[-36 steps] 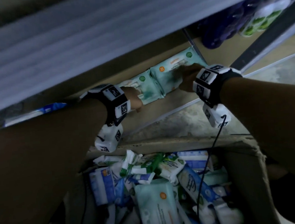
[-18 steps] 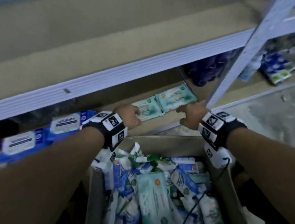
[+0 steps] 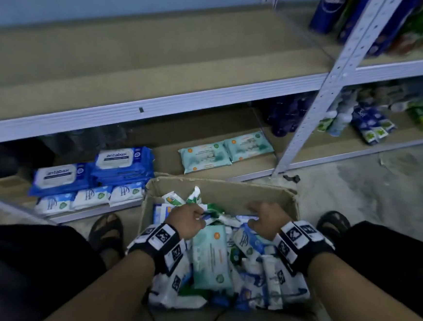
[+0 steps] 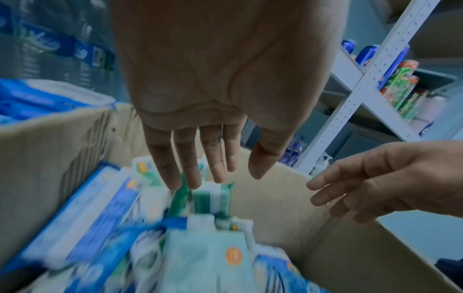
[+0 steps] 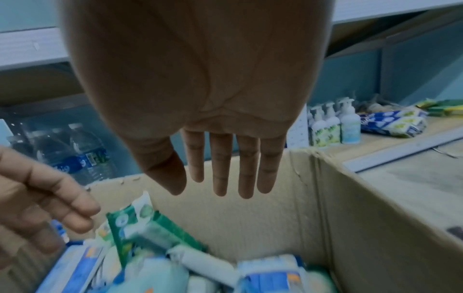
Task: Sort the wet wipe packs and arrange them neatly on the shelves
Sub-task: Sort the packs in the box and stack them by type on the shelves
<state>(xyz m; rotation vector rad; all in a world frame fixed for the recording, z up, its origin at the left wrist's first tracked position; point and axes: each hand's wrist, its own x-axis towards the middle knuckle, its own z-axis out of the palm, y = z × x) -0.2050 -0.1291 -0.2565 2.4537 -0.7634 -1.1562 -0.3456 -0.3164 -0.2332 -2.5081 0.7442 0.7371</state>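
Hands: we find the left hand (image 3: 188, 220) and right hand (image 3: 267, 219) empty over the cardboard box (image 3: 235, 187), fingers straight, apparently poised to choose.
Unsorted packs: jumbled in the box; a teal pack (image 3: 210, 256) lies uppermost.
Shelved packs: on the bottom shelf (image 3: 306, 161), two teal packs (image 3: 226, 151) sit side by side, blue packs (image 3: 92, 171) apart, so brands stay separate.

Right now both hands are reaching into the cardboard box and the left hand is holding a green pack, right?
Not quite. Both hands are over the brown cardboard box, but the left hand holds nothing: the left wrist view shows its fingers straight above the packs. The right hand is open too.
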